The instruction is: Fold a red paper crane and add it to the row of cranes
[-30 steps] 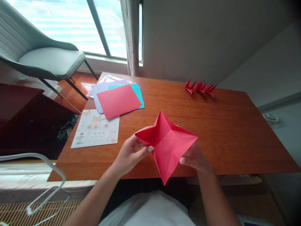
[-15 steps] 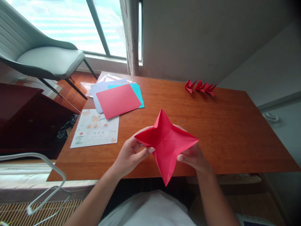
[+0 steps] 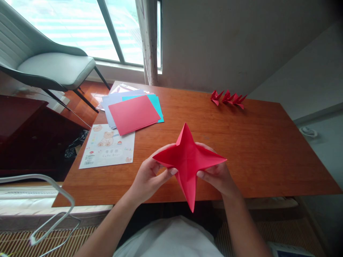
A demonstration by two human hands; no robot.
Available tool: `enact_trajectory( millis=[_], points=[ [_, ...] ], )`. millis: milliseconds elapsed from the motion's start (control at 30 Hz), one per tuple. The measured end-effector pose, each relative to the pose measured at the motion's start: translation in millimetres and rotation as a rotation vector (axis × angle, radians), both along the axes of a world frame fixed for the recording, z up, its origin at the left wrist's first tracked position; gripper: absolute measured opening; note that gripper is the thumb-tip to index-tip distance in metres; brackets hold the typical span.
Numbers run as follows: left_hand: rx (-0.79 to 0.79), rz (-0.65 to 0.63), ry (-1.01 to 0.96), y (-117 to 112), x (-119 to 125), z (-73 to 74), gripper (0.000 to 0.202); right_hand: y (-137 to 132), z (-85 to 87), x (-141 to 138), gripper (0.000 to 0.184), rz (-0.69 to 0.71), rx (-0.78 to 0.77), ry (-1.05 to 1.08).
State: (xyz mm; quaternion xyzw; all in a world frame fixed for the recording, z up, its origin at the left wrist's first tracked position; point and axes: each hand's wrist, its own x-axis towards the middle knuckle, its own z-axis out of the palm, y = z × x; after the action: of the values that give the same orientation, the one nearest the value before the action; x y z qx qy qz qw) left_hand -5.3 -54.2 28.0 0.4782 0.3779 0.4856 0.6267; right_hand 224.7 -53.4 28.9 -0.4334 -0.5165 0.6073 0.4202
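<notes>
A red sheet of origami paper, folded into a hollow four-pointed star, is held above the front edge of the table. Its points face away from me, towards me, left and right. My left hand grips the left arm of the star, thumb on the near edge and fingers behind. On the opposite side my right hand pinches the right arm the same way, its thumb by the inner corner. Most of the fingers of both hands are hidden behind the paper.
On the wooden table, several small folded red paper figures stand at the back. Red paper sheets lie over blue and lilac ones at left, above a bear-printed sheet. A grey chair stands beyond, near the window.
The right thumb has moved inward, to the left. The star's arms have become narrower, and its near point has swung slightly right.
</notes>
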Motion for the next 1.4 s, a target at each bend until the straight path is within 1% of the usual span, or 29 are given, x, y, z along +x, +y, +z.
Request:
enact_trajectory(
  millis=[200,333,467,567,633,700,800,867,933,1033,1133,1233,1300,1400],
  points=[
    [0.017,0.010,0.028,0,1,0.2,0.047,-1,-0.9,-1,0.068,-0.041,-0.001,-0.012],
    [0.046,0.003,0.064,0,0,-2.9,0.053,-1,1.5,-1,0.064,-0.051,0.041,-0.049],
    [0.098,-0.033,0.156,1,-4,-4.5,0.057,0,8.5,2,0.063,-0.036,0.175,-0.238],
    [0.162,-0.034,0.272,1,-6,-1.9,0.060,2,14.0,5,0.063,-0.006,0.282,-0.399],
    [0.205,-0.030,0.356,2,-6,0.8,0.061,2,16.5,5,0.063,0.010,0.311,-0.451],
    [0.233,-0.021,0.413,2,-4,3.1,0.060,2,17.5,2,0.062,0.004,0.305,-0.457],
    [0.251,0.008,0.450,2,0,3.7,0.057,1,15.6,-8,0.055,-0.069,0.252,-0.393],
    [0.269,0.037,0.476,1,4,2.6,0.056,0,12.0,-17,0.048,-0.158,0.191,-0.288],
    [0.306,0.073,0.523,0,7,0.7,0.056,1,7.4,-28,0.046,-0.238,0.124,-0.197],
    [0.384,0.111,0.611,-2,10,-3.1,0.057,3,1.2,-42,0.041,-0.361,0.098,-0.209],
    [0.439,0.130,0.676,-4,11,-6.9,0.059,7,-1.4,-49,0.035,-0.451,0.159,-0.351],
    [0.475,0.146,0.726,-5,11,-9.6,0.061,9,-0.3,-51,0.034,-0.486,0.242,-0.491],
    [0.501,0.156,0.753,-6,11,-11.2,0.063,8,1.2,-52,0.035,-0.500,0.323,-0.585],
    [0.550,0.170,0.807,-7,11,-13.9,0.064,6,2.5,-56,0.033,-0.530,0.484,-0.760]
  ],
)
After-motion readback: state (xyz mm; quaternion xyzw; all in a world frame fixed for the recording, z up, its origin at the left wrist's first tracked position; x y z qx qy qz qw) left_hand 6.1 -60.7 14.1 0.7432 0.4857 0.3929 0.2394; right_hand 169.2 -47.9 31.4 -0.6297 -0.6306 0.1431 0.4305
